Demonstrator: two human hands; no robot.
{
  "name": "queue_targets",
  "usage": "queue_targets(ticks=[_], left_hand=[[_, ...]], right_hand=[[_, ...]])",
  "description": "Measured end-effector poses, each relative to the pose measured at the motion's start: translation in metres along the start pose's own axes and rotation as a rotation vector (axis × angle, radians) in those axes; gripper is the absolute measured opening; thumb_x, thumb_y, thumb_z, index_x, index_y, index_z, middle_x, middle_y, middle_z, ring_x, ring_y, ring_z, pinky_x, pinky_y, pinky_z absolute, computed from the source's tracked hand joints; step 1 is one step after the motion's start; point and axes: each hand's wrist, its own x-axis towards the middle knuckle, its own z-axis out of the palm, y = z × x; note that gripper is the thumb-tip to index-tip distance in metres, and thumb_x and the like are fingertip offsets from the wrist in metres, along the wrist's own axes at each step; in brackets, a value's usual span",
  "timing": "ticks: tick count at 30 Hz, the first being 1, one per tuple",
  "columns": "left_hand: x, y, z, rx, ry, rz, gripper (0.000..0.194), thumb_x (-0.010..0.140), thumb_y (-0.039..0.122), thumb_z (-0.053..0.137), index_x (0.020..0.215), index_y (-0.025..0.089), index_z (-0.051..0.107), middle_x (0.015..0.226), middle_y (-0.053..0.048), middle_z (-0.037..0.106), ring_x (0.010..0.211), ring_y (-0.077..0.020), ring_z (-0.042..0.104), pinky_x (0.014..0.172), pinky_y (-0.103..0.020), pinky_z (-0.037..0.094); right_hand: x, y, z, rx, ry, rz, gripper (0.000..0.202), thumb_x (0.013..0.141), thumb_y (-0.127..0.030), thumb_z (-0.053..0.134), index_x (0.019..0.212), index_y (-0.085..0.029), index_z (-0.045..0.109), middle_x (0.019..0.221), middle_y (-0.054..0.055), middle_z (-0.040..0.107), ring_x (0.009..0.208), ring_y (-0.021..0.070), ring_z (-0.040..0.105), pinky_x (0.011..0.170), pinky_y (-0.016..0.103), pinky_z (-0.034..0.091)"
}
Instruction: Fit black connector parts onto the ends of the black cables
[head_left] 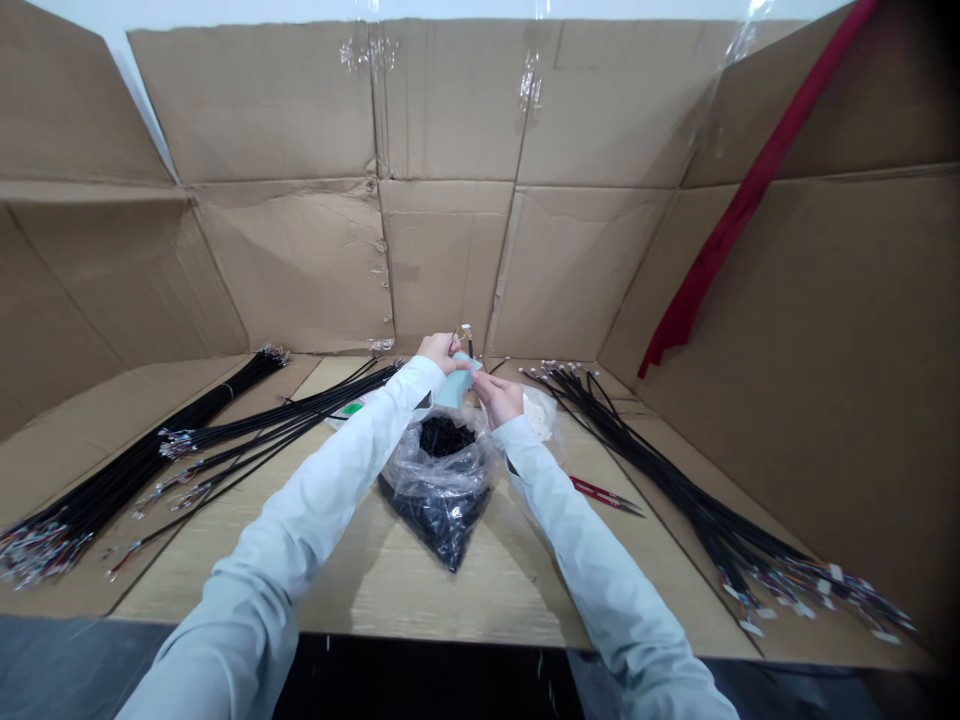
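- Near edge: the table (420, 610) runs across the view; both sleeves reach forward over it from either side.
- Black-piece bag (439, 500): stands open between the forearms; black pieces (446, 436) show in its mouth; it lies nearer the body than the hands.
- Snips (604, 494): red handles, beside the right forearm on its outer side; blades point away to the right; neither hand touches them.
- Left bundles (247, 385): black cables lying slantwise, loose coloured wire ends toward the near left.
- Right bundle (660, 470): lies slantwise, wire ends toward the near right.
- White-piece bag (540, 412): just beyond the right wrist, on its outer side.
- Left hand (438, 351): fingers closed, appearing to grasp the cable (471, 349); right hand (501, 398): fingertips brought together just right of the left ones; cannot tell what they pinch.
- Cable: its visible end lies at the far side of the fingertips, near upright, connector (466, 328) uppermost; the left hand is nearer; the rest is hidden.
- Blue item (452, 388): below the left fingers, between the hands; its nature is unclear.
- Far side: cardboard (450, 250) stands as a wall; a red strip (720, 235) hangs at right.
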Motion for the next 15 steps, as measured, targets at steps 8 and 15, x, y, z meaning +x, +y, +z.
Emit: queue_targets(ticks=[8, 15], left_hand=[[0.0, 0.0016, 0.0033, 0.012, 0.033, -0.01, 0.043, 0.053, 0.026, 0.068, 0.052, 0.018, 0.026, 0.051, 0.007, 0.038, 0.054, -0.0085, 0.039, 0.055, -0.022, 0.029], [-0.0002, -0.0016, 0.0061, -0.055, -0.017, 0.021, 0.037, 0.053, 0.019, 0.064, 0.053, 0.018, 0.027, 0.056, 0.006, 0.048, 0.061, -0.0096, 0.049, 0.063, -0.022, 0.035]], right_hand=[[-0.0008, -0.0045, -0.0003, 0.098, 0.014, 0.027, 0.045, 0.043, -0.045, 0.074, 0.068, -0.014, 0.053, 0.068, 0.005, 0.063, 0.066, 0.0144, 0.061, 0.07, 0.031, 0.052], [-0.002, -0.0074, -0.0026, 0.061, 0.034, -0.022, 0.052, 0.044, -0.04, 0.075, 0.083, -0.016, 0.05, 0.074, 0.001, 0.064, 0.065, 0.0105, 0.061, 0.066, 0.028, 0.053]])
